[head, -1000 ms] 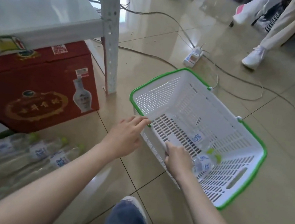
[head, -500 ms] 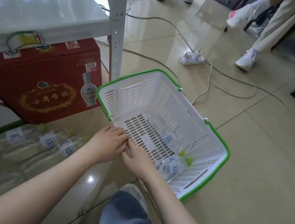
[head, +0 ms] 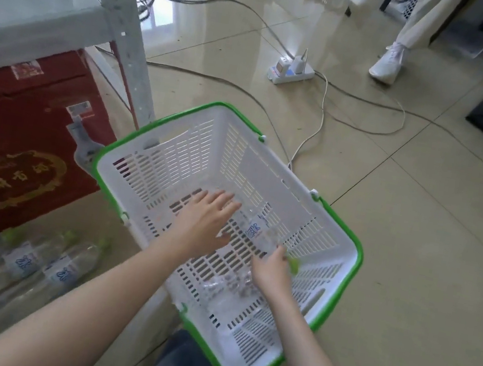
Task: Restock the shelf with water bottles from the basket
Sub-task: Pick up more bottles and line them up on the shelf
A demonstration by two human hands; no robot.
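Note:
A white basket with a green rim [head: 349, 243] stands on the floor in front of me. Inside lies a clear water bottle [head: 252, 231] with a blue label and a green cap. A second clear bottle [head: 224, 292] lies nearer to me on the basket floor. My left hand [head: 203, 224] is inside the basket with its fingers spread, resting against the base end of the labelled bottle. My right hand [head: 270, 270] is curled around that bottle's neck, just beside the cap. Several bottles [head: 57, 266] lie on the low shelf at the lower left.
A grey shelf post [head: 124, 33] rises left of the basket, with a white shelf board [head: 23, 2] and a red carton [head: 15, 143] beneath it. A power strip [head: 289, 70] and cables lie on the tiles beyond. A person's white shoe [head: 385, 66] is at the back right.
Both hands have moved from the basket's near rim down into the basket onto the labelled bottle. The basket now sits closer under me.

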